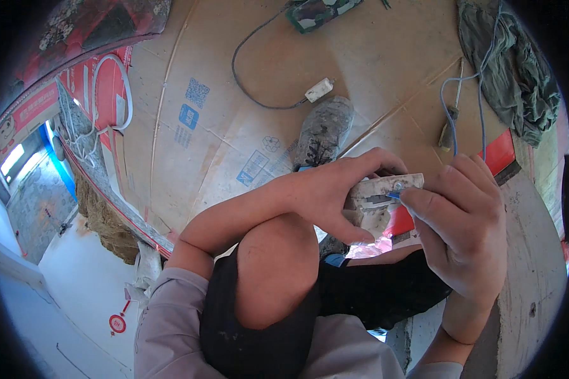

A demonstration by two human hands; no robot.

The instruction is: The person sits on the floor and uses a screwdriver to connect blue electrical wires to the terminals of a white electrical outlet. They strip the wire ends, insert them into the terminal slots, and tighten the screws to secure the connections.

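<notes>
My left hand (341, 192) grips a dirty white plastic housing (385, 185) that looks like a socket block, its fingers on the far side and thumb at the near edge. At the housing's right end, my right hand (464, 218) has its thumb and forefinger pinched on a thin blue wire (393, 196). Small metal parts show inside the housing beside it. My fingertips partly hide where the wire meets the housing. A grey-blue cable (480, 76) runs down from the upper right and disappears behind my right hand.
A screwdriver (447, 129) lies on the cardboard (234, 82) beside the cable. Left of it is a white plug (319, 90) on a dark cord leading to a camouflage-patterned item (319, 12). A green cloth (512, 69) lies at upper right. My shoe (324, 129) rests on the cardboard.
</notes>
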